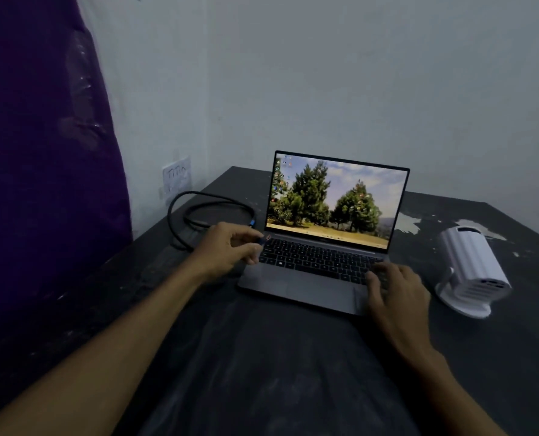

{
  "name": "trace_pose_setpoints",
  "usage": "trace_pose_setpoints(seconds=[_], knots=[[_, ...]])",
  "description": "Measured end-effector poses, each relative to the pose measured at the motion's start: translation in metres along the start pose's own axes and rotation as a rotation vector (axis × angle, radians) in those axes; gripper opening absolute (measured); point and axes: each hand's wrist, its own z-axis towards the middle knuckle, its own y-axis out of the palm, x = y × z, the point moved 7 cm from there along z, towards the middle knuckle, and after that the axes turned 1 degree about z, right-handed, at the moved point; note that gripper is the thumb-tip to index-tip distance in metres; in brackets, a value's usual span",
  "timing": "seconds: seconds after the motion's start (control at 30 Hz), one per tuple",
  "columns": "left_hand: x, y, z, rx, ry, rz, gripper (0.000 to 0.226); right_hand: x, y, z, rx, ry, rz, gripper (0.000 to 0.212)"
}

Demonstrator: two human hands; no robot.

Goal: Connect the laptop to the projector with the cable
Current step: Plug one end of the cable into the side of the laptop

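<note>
Laptop (pixel 321 247) sits open at the centre of a dark table (pixel 261 357), screen lit with a desktop picture of trees. Cable (pixel 199 212), black, lies coiled on the table's far left, just beside the laptop; one blue-collared end rests near the screen's left edge. Left hand (pixel 227 253) is at the laptop's left side, thumb and forefinger pinched on the cable's other plug, its tip at the far-left corner of the keyboard deck. Cannot tell whether the plug is seated in a port. Right hand (pixel 394 291) rests on the laptop's near-right corner, fingers spread loosely over the keys, holding nothing. Projector (pixel 472 269), white and ribbed, stands on the table to the right, apart from the laptop. Wall socket (pixel 177 177) shows on the left wall, beside a purple cloth (pixel 41 152). No containers in view.
</note>
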Motion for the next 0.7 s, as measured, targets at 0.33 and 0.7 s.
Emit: trace_pose_setpoints(seconds=[0.33,0.7], knots=[[0.011,-0.003,0.035,-0.345,0.041,0.44,0.028,0.003,0.014,0.002,-0.084,0.037,-0.098,0.038],[-0.03,-0.011,0.057,-0.233,0.077,0.978,0.024,0.011,0.019,-0.003,-0.159,0.159,-0.178,0.057]])
